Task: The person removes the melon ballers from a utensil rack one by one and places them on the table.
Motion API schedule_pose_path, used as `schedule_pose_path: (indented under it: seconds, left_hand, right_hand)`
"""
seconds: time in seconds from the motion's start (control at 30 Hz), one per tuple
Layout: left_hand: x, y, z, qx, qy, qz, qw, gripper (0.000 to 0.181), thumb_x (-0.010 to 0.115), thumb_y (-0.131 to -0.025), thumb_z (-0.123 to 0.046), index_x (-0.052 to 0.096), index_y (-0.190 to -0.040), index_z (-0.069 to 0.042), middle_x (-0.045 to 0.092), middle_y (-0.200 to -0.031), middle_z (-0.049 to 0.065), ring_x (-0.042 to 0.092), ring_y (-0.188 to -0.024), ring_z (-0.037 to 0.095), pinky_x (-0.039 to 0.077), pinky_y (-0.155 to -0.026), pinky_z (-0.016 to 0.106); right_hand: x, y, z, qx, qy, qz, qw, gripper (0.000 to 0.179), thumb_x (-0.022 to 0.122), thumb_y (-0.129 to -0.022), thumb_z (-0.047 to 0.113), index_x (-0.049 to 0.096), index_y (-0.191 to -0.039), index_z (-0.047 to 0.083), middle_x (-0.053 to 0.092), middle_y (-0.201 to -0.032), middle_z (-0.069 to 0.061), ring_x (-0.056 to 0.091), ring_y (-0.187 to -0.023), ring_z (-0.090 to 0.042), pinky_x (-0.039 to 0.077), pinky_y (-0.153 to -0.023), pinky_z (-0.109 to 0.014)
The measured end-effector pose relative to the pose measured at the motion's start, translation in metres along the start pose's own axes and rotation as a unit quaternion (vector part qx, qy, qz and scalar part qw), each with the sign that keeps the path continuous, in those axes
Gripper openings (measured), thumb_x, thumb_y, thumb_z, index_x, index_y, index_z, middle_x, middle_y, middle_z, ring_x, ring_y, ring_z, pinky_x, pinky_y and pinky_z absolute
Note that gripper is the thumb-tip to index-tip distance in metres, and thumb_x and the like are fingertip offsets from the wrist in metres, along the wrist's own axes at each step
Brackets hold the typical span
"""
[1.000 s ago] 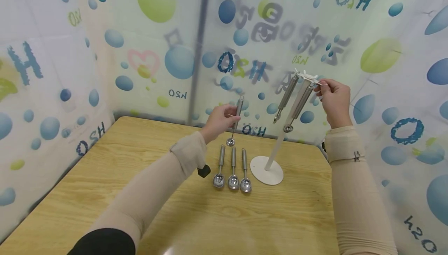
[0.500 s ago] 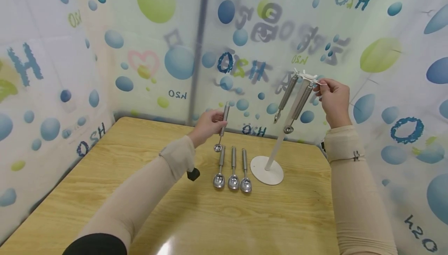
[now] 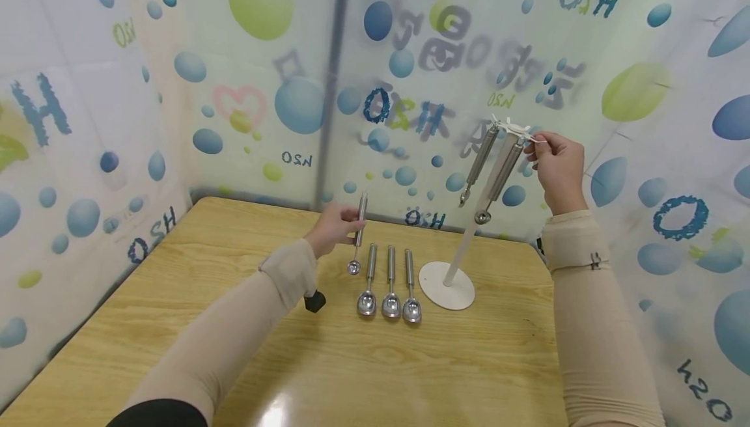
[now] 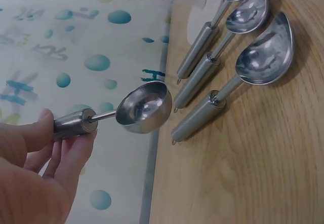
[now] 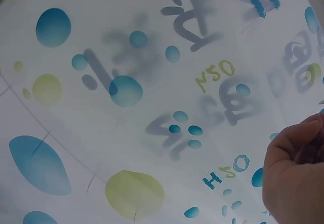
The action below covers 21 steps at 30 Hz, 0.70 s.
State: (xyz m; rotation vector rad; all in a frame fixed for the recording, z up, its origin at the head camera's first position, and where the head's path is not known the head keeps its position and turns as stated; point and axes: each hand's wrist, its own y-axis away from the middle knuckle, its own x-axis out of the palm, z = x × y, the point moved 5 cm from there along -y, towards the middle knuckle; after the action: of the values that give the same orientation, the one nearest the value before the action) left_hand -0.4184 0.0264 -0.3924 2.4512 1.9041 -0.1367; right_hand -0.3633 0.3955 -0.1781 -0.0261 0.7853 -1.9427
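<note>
My left hand (image 3: 334,227) pinches a small steel scoop (image 3: 361,209) by its handle, bowl down, just above the table's back part. The left wrist view shows its deep round bowl (image 4: 144,107) with thumb and fingers around the handle. Right of it, three steel scoops (image 3: 366,302) lie side by side, bowls toward me. My right hand (image 3: 560,170) pinches a hook at the top of a white stand (image 3: 446,285). From the stand hang two steel-handled utensils: one with a narrow tip (image 3: 482,160), another with a small round bowl (image 3: 506,170).
The wooden table (image 3: 351,368) meets a patterned curtain (image 3: 263,153) at its back edge. The stand's round base is close to the right of the lying scoops. A black wrist-camera piece (image 3: 315,301) sticks out below my left wrist.
My left hand has moved left and down with the scoop, away from the stand, bringing it left of the lying scoops. My right hand has stayed at the hook.
</note>
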Motion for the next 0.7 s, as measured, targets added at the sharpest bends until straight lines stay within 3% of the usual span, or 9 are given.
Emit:
schedule_pose_path:
  seconds: [0.2,0.7]
  left_hand:
    - [-0.001,0.002,0.016,-0.035,-0.006,-0.002,0.9994,0.027,0.065,-0.1,-0.006,0.064,-0.124,0.005,0.061,-0.114,0.016,0.063,-0.104,0.028,0.059,-0.087,0.043]
    - [0.0,0.001,0.053,-0.071,-0.052,-0.011,0.9961,0.025,0.067,-0.098,-0.005,0.064,-0.121,0.005,0.062,-0.115,0.017,0.062,-0.106,0.028,0.06,-0.084,0.039]
  right_hand:
    - [0.0,0.0,-0.001,-0.005,0.001,-0.003,1.0,0.032,0.052,-0.107,0.025,0.068,-0.12,0.0,0.064,-0.083,0.012,0.059,-0.079,-0.007,0.05,-0.066,-0.014]
    - [0.001,0.001,0.0,-0.008,-0.004,-0.004,1.0,0.032,0.051,-0.107,0.024,0.068,-0.12,-0.001,0.064,-0.083,0.011,0.058,-0.079,-0.008,0.05,-0.066,-0.014]
